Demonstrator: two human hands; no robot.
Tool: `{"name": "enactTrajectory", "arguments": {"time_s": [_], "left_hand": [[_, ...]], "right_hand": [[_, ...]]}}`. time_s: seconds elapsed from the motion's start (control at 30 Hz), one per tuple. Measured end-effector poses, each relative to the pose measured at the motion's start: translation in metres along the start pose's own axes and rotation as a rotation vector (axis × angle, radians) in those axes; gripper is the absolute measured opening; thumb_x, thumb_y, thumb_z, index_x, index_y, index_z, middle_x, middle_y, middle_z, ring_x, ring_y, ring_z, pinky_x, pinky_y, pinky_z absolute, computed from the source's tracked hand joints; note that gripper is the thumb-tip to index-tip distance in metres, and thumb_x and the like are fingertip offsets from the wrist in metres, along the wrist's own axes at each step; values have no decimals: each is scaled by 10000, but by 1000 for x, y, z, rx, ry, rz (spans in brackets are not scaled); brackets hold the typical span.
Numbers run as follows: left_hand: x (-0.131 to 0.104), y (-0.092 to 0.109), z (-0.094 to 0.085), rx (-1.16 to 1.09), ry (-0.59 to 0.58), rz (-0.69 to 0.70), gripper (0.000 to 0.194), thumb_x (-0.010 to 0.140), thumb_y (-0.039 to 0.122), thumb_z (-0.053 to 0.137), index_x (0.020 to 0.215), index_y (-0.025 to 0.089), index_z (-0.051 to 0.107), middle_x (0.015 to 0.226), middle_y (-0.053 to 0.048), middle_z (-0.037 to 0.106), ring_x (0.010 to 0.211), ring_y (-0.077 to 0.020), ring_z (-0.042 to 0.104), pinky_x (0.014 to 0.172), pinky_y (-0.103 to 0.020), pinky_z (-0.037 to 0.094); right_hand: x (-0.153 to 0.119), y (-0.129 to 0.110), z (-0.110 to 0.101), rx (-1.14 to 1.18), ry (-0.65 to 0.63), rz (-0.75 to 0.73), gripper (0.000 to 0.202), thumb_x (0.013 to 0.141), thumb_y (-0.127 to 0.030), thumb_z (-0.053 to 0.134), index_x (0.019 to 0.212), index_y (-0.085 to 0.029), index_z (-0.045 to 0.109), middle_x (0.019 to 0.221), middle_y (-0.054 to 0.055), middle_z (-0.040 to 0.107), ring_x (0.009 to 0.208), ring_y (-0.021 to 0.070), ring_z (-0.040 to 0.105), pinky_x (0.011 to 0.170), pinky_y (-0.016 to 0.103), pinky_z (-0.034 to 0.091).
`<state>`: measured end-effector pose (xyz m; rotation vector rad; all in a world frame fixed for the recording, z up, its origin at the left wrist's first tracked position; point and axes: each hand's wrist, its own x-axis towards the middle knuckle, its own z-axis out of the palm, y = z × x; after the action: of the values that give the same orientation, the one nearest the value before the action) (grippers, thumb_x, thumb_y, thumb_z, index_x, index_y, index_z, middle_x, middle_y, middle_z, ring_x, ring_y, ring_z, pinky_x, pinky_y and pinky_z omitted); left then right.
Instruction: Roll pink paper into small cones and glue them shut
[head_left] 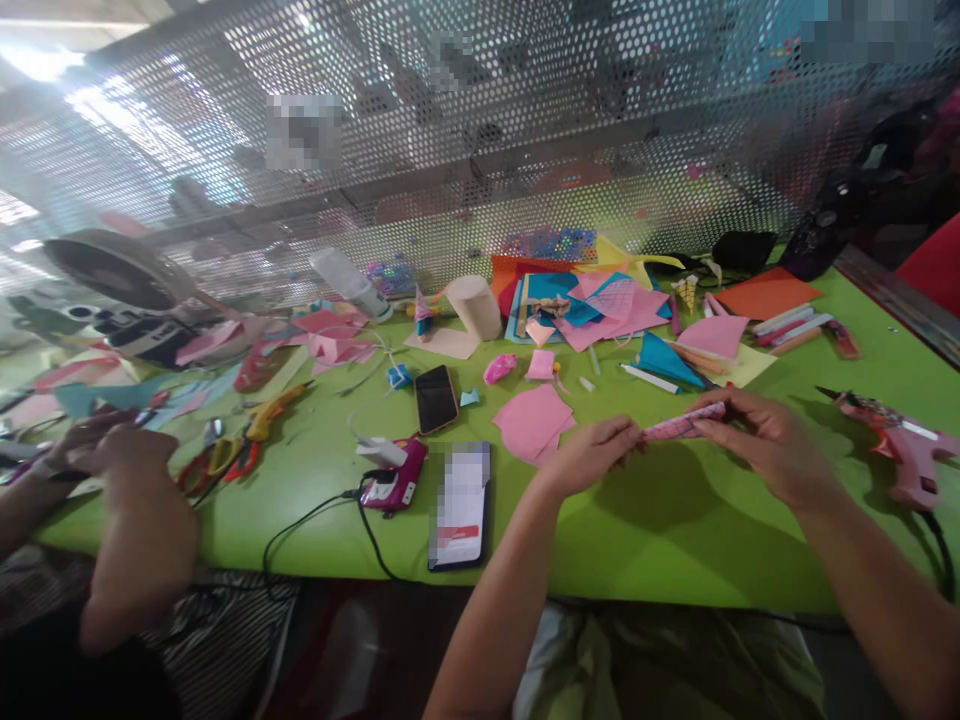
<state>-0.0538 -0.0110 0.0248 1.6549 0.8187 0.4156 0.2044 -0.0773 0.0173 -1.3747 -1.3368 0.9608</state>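
Probably light and crushable, the pink roll (679, 424) is pinched at its left end by the left hand (600, 453), right end by the right hand (772, 445), best taken there gently.

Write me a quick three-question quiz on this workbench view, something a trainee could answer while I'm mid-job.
1. True or false: the left hand and the right hand both hold the pink patterned roll.
2. Which tool lies on the table just to the right of the right hand?
A) Scissors
B) Glue gun
C) Pliers
3. Fill in the missing colour: the phone with the lit screen lies on a ____ tabletop.

Key: 1 true; 2 B; 3 green.
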Motion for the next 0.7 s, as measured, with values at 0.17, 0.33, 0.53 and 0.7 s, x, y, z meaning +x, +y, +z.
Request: {"name": "enactTrajectory", "arguments": {"time_s": [0.17,0.33,0.53,0.7], "left_hand": [[-1,2,3,-42,9,3,440,1032,616,504,913,214,640,834,-15,623,754,-152,542,701,-270,412],[1,0,6,-48,66,-9,443,1045,603,479,926,210,644,791,0,564,749,-156,520,715,-283,397],[6,-6,12,-61,185,-3,376,1056,553,461,922,225,588,784,15,558,720,-153,501,696,-290,370],[8,-2,20,-8,241,42,346,1072,505,452,883,234,552,773,12,615,735,-160,547,726,-294,381]], "right_hand": [[0,-3,2,6,27,14,346,893,-470,802,1174,-270,783,812,6,639,691,151,565,554,264,435],[1,-3,4,49,108,-75,533,877,-476,826,1367,-304,707,1168,69,701,1005,229,653,800,346,571],[7,8,6,158,137,-108,535,908,-485,800,1393,-333,634,1306,85,689,1041,245,680,809,365,616],[10,13,15,279,150,8,410,858,-520,847,1151,-276,698,1038,50,733,900,216,710,734,326,639]]}}
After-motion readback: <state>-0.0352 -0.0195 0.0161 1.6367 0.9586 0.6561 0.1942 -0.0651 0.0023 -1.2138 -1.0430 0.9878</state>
